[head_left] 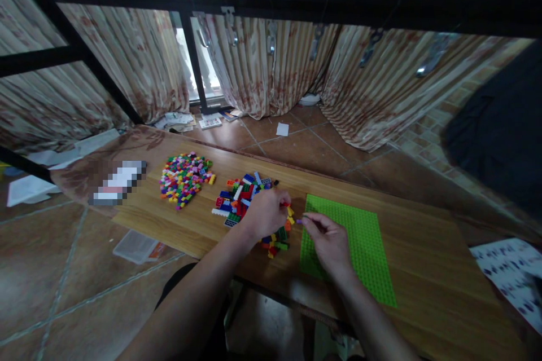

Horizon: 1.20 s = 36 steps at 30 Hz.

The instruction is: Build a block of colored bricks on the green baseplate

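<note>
My left hand (267, 211) reaches over the right side of a mixed pile of larger toy building bricks (237, 194). Its fingers are curled down at the bricks, and whatever they hold is hidden. Red and yellow bricks (290, 212) show right beside its fingertips. Just to the right, my right hand (332, 242) pinches a small purple brick (299, 221) between thumb and forefinger. That hand is above the left part of a green studded baseplate (364, 242), which lies flat on the wooden table. More loose bricks (273, 245) lie below my left hand.
A heap of small colourful bricks (186, 177) sits farther left on the wooden table (436, 271). Beyond it is a blurred-out flat object (118, 182). A dark metal rail (271, 3) with hanging clips crosses above. On the floor stands a clear plastic container (135, 246).
</note>
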Available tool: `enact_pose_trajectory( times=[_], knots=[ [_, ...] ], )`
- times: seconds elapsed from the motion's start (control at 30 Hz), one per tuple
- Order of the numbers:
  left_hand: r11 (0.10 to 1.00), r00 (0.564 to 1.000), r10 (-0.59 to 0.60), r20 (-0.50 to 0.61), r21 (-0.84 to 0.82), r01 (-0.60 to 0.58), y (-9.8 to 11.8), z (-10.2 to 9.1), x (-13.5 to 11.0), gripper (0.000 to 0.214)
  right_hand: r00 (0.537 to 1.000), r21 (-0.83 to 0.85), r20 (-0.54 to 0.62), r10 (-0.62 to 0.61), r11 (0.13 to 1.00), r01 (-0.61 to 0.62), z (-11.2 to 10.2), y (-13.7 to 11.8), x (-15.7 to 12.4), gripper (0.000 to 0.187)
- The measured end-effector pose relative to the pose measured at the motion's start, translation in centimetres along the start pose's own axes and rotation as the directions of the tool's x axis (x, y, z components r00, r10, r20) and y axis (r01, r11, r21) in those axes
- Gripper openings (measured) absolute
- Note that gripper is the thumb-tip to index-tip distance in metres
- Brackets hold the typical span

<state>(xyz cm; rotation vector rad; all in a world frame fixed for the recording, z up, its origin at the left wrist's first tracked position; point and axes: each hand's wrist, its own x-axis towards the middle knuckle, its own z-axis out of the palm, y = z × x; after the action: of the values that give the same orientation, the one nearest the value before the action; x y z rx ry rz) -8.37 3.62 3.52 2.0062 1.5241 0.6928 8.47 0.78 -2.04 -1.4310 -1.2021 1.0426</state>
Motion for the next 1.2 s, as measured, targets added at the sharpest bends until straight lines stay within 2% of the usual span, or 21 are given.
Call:
enact_pose_trajectory(
  times=[0.1,0.27,0.47,0.57,0.73,0.83,1.0,1.1,1.2],
  knots=[
    [0.981,0.999,-0.036,0.005,0.189,0.034,-1.1,-1.6,-0.1,0.028,0.995,-0.168,0.061,-0.085,0.981,0.094,0.4,0.5,-0.1,0.026],
    [0.953,0.989,-0.127,0.070,0.284,0.102,-2.3,-2.9,-0.3,0.033,0.969,-0.344,0.153,-0.193,0.909,0.236,0.7,0.7,-0.2,0.026],
    [0.943,0.982,-0.173,0.073,0.301,0.144,-3.1,-3.4,-0.2,0.039,0.957,-0.316,0.211,-0.200,0.912,0.260,1.1,0.9,-0.4,0.028],
    [0.938,0.978,-0.204,0.048,0.295,0.181,-3.5,-3.9,-0.1,0.042,0.955,-0.320,0.197,-0.220,0.907,0.275,1.0,0.6,-0.5,0.026],
    [0.923,0.965,-0.263,-0.018,0.287,0.257,-3.9,-4.6,0.1,0.034,0.955,-0.353,0.165,-0.246,0.890,0.291,0.3,0.3,-0.4,0.026],
    [0.933,0.971,-0.238,-0.015,0.275,0.233,-3.6,-4.5,0.1,0.034,0.958,-0.395,0.154,-0.242,0.873,0.285,0.0,0.4,-0.2,0.025],
    [0.970,0.995,-0.069,0.073,0.240,0.049,-2.9,-3.4,0.3,0.024,0.942,-0.502,0.202,-0.269,0.797,0.335,-0.1,0.3,0.0,0.026],
    [0.962,0.996,-0.076,0.046,0.268,0.061,-2.5,-2.7,0.5,0.022,0.928,-0.520,0.255,-0.272,0.771,0.368,0.1,0.3,-0.2,0.026],
    [0.940,0.995,-0.096,0.010,0.330,0.087,-2.3,-2.4,0.7,0.026,0.919,-0.476,0.307,-0.249,0.796,0.374,0.5,0.4,-0.4,0.026]
  ],
)
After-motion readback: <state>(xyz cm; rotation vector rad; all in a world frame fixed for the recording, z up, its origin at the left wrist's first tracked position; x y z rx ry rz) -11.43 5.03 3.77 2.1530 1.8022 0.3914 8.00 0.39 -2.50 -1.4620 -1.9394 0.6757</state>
